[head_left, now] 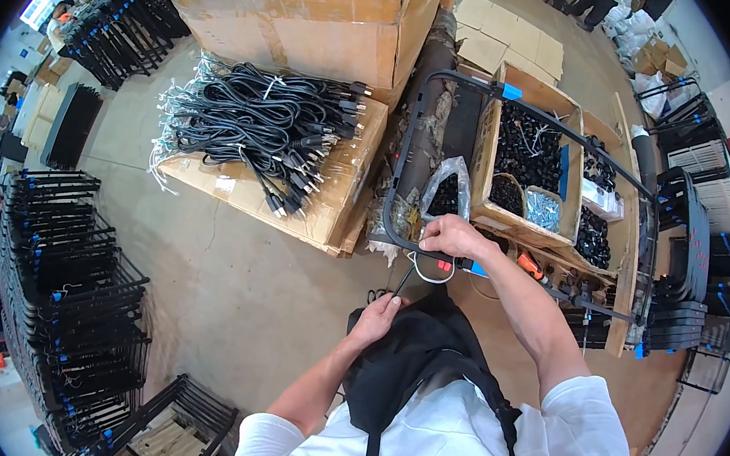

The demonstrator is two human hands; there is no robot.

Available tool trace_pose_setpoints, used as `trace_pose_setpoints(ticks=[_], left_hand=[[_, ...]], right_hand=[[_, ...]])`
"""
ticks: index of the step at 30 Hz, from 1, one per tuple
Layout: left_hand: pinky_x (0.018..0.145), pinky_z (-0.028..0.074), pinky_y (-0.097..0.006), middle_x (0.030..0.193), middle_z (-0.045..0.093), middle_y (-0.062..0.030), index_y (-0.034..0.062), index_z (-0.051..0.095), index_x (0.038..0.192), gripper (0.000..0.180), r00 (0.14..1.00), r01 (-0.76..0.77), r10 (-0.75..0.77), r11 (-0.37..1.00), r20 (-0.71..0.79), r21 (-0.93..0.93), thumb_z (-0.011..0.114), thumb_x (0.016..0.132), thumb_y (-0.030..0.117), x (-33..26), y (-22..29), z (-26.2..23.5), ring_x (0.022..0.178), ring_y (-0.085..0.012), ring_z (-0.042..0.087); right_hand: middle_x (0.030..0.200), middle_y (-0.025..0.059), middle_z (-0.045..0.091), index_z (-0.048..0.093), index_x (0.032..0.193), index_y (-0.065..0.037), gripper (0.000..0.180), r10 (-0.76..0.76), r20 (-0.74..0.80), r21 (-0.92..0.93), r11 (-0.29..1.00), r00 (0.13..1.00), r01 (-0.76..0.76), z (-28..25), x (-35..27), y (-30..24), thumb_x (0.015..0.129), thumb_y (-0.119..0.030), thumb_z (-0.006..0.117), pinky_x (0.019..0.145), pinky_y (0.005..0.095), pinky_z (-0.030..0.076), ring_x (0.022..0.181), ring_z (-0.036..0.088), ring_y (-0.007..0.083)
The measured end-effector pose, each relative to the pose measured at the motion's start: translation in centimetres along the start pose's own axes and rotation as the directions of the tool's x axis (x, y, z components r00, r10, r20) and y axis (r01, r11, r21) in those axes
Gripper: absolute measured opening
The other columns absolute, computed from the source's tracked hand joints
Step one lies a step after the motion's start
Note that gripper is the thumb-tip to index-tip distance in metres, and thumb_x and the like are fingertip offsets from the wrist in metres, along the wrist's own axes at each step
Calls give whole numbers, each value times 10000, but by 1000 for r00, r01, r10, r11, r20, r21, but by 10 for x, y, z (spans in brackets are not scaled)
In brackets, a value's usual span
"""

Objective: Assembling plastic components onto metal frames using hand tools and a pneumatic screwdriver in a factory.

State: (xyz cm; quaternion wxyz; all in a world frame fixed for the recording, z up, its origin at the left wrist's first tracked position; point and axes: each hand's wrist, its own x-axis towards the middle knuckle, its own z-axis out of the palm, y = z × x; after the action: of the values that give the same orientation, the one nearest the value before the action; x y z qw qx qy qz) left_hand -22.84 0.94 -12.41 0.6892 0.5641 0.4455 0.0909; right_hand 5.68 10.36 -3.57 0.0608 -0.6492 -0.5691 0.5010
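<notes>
A large black tubular frame (406, 144) with rounded corners lies across the workbench, its near-left corner closest to me. My right hand (456, 236) rests on the near tube beside that corner, thumb and fingers pinched together; what lies between the fingertips is too small to make out. Just below it curves a loop of white wire (440, 280). Lower and to the left, my left hand (377, 319) is closed around a thin black cable (405, 279) that runs up toward the white wire and the frame.
A wooden box (483, 169) of small black parts stands under the frame, with a clear bag (448, 190) of black parts beside it. Bundled black cables (260, 126) lie on a cardboard box (237, 191) at left. Stacked black frames (69, 287) line the floor; an orange-handled tool (530, 264) lies at right.
</notes>
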Motion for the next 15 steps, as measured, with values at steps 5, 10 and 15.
trace_pose_setpoints(ticks=[5,10,15], left_hand=[[907,527,-334,1018,692,-76,32,682,1223,349,1000,7,-8,999,-24,-54,474,1138,299,-8,6,3,956,-178,652],[739,485,-266,827,556,17,55,695,1229,296,990,-75,59,988,-126,-132,500,1131,255,1,7,4,760,-91,520],[706,453,-249,829,538,53,51,686,1263,302,979,-13,-20,987,-201,-161,501,1129,249,-4,7,13,753,-71,497]], right_hand=[[873,159,747,756,1048,-5,267,21,-181,77,997,983,-7,6,13,7,965,-245,673,794,403,555,854,722,272],[923,121,735,715,1022,17,305,46,-363,310,948,931,74,17,24,28,1030,-273,620,770,380,552,860,719,207],[1062,75,748,706,1123,6,361,36,-13,764,645,999,-13,17,29,42,1080,-334,591,925,370,525,963,708,177]])
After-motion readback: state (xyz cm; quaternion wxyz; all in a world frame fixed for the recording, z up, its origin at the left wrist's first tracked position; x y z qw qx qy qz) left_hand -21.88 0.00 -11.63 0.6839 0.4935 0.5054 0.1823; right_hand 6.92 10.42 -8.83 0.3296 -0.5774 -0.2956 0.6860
